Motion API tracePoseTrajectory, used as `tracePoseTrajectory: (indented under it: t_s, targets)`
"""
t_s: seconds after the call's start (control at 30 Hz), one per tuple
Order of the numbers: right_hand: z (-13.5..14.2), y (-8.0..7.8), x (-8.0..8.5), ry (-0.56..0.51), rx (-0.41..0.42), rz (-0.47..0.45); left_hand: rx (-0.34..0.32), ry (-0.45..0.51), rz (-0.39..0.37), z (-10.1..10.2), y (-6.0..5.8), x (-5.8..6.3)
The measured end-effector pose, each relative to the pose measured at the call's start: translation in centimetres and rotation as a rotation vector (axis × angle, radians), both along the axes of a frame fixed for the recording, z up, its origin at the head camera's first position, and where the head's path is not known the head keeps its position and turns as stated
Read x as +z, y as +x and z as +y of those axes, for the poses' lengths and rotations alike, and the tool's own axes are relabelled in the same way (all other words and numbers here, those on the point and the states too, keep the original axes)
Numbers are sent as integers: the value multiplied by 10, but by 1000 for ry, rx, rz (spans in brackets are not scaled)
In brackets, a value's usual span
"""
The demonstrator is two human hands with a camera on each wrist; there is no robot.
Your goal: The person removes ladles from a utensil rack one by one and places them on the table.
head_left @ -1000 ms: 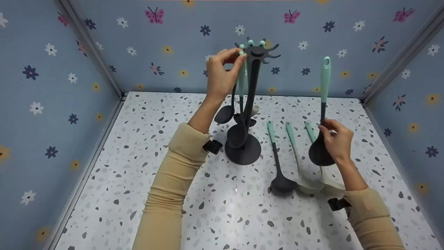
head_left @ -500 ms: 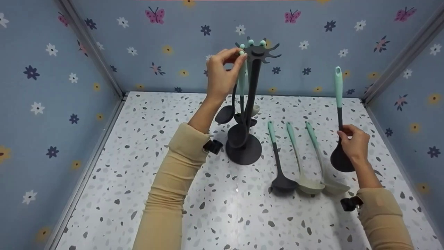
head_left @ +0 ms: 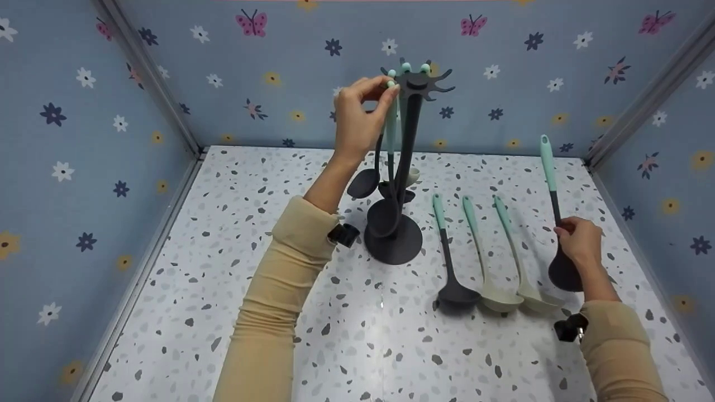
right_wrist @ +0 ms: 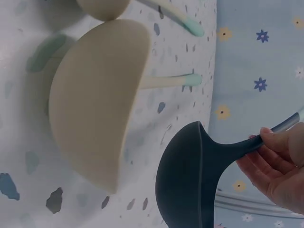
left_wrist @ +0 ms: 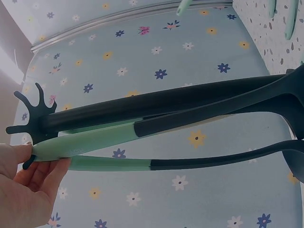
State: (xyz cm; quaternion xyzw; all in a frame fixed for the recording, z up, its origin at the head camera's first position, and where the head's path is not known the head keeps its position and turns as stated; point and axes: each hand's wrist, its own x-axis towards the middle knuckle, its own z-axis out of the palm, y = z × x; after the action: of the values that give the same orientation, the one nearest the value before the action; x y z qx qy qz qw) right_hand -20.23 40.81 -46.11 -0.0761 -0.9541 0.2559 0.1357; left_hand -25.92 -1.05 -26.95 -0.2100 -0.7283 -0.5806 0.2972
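My left hand [head_left: 360,120] pinches the mint handle top of a black ladle [left_wrist: 90,141] at the rim of a black utensil stand [head_left: 411,128]. That ladle's bowl [head_left: 382,218] hangs low in front of the pole. In the head view, my right hand [head_left: 582,243] holds another black ladle [head_left: 563,273] by its lower shaft, mint handle pointing up and tilted slightly left. Its bowl [right_wrist: 185,178] faces down toward the table at the right. Beside it lie a black ladle [head_left: 458,296] and two cream ladles [head_left: 499,302] [head_left: 539,302], mint handles toward the back wall.
On the stand's hooks hang further mint-handled utensils, among them a black spoon-like one [head_left: 364,183] and a cream one [head_left: 413,176] behind. The stand's round base [head_left: 394,248] rests on the speckled table [head_left: 223,268]. Flowered panels [head_left: 301,72] enclose the back and both sides.
My right hand has carried its black ladle to the right and then lowered it toward the table, uncovering the rightmost cream ladle. The left hand keeps its pinch at the stand.
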Motion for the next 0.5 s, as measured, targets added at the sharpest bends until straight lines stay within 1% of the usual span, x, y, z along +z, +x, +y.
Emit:
tracePoseTrajectory:
  t_s: [0.07,0.23,0.37,0.5]
  targets:
    - [4,0,-3,8,-4,-34,-2,2,11,0,0,0]
    - [12,0,-12,34,-4,-109,-11,7,-1,0,0,0]
    - [17,2,-17,28,7,-159,-8,9,-11,0,0,1]
    - [22,3,-22,11,6,-231,-11,15,-27,0,0,1]
